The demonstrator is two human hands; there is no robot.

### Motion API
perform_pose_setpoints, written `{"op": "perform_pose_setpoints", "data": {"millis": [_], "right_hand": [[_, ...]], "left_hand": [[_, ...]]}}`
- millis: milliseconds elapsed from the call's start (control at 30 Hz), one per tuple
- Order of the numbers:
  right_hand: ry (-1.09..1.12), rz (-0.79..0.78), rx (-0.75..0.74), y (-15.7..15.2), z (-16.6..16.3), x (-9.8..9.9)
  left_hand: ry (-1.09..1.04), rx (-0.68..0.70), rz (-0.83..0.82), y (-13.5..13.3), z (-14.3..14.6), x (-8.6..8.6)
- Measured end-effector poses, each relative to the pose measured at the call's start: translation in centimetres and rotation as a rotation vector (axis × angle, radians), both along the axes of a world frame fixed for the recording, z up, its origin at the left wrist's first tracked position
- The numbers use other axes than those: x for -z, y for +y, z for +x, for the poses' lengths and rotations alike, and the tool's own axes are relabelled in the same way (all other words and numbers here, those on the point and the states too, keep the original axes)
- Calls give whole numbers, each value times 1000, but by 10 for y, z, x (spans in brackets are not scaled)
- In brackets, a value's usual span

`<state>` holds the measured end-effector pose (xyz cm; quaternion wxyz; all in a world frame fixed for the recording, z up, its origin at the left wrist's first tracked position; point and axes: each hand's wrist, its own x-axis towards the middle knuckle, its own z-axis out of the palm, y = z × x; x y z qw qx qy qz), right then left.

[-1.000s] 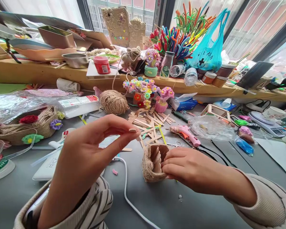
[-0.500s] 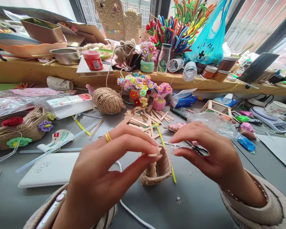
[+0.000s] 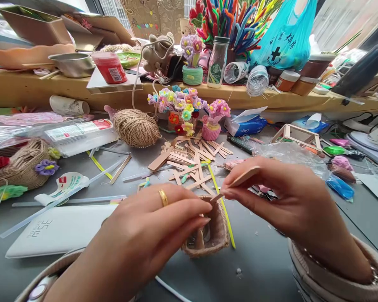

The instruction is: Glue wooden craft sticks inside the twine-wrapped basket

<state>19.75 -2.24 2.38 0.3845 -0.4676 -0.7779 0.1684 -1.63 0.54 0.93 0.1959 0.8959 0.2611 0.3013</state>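
Note:
A wooden craft stick (image 3: 246, 176) slants between my hands, above a small twine-wrapped basket (image 3: 220, 235). My right hand (image 3: 280, 197) pinches it between thumb and fingers. Its lower end meets the fingertips of my left hand (image 3: 157, 226), which are drawn together in a pinch and partly hide that end. The open basket stands on the table just below, with a pale wooden piece (image 3: 200, 239) inside; my left hand covers part of its rim. Beyond lies a loose heap of craft sticks (image 3: 189, 159).
A yellow-green strip (image 3: 225, 209) lies beside the basket. At left are a white power bank (image 3: 56, 230), a clear strip (image 3: 56, 199) and a twine basket with flowers (image 3: 28, 163). Behind sit a twine ball (image 3: 137, 128) and pink flower pot (image 3: 211, 130); at right, crumpled clear plastic (image 3: 290, 159).
My right hand has moved slightly left toward my left hand, and a craft stick now shows in its fingers. The view has shifted slightly downward and closer.

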Motion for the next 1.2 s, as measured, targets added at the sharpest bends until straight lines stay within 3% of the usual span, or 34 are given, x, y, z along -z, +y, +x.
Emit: {"op": "perform_pose_setpoints", "data": {"millis": [167, 367, 633, 767, 933, 1200], "right_hand": [[-99, -94, -66, -2, 10, -8], [-219, -146, -110, -1, 12, -5], [-240, -114, -123, 4, 10, 6], [-263, -119, -115, 6, 8, 7], [-264, -209, -126, 11, 4, 12], [-311, -172, -70, 14, 4, 14]], "left_hand": [[117, 82, -16, 3, 2, 8], [175, 101, -9, 4, 5, 4], [330, -136, 122, -1, -27, 7], [462, -97, 44, -2, -29, 14], [450, 40, 3, 7, -18, 15], [422, 89, -223, 29, -24, 17]]}}
